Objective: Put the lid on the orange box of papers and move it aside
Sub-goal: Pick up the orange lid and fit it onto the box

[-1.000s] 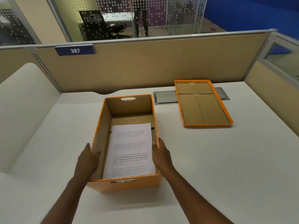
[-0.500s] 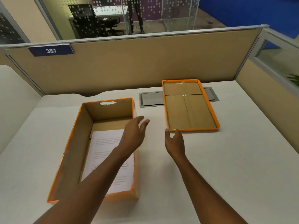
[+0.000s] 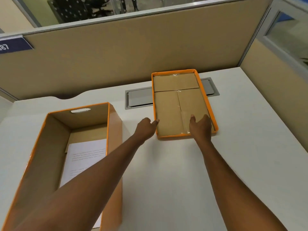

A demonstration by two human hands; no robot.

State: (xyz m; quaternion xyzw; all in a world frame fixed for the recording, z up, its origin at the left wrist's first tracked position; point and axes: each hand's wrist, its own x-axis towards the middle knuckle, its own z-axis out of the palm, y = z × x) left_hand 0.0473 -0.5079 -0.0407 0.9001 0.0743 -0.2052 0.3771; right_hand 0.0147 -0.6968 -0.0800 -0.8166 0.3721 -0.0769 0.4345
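Observation:
The orange box (image 3: 115, 124) stands open at the left of the desk, with white printed papers (image 3: 83, 157) lying on its bottom. Its orange lid (image 3: 203, 97) lies upside down to the right, brown inside facing up. My left hand (image 3: 145, 126) is at the lid's left rim near the front corner, thumb tip touching the rim and fingers loosely curled. My right hand (image 3: 200, 127) reaches over the front rim and rests with spread fingers on the lid's inner face by the front right corner. The lid lies flat on the desk. My left forearm crosses over the box.
A grey cable hatch (image 3: 138, 99) is set into the white desk (image 3: 250, 164), partly under the lid's far end. Beige partition walls (image 3: 133, 52) close the desk at the back and right. A blue number plate (image 3: 13, 45) hangs at the upper left.
Both hands left the box's sides, swung right and forward, and now touch the lid. The view has turned right, so the box sits further left.

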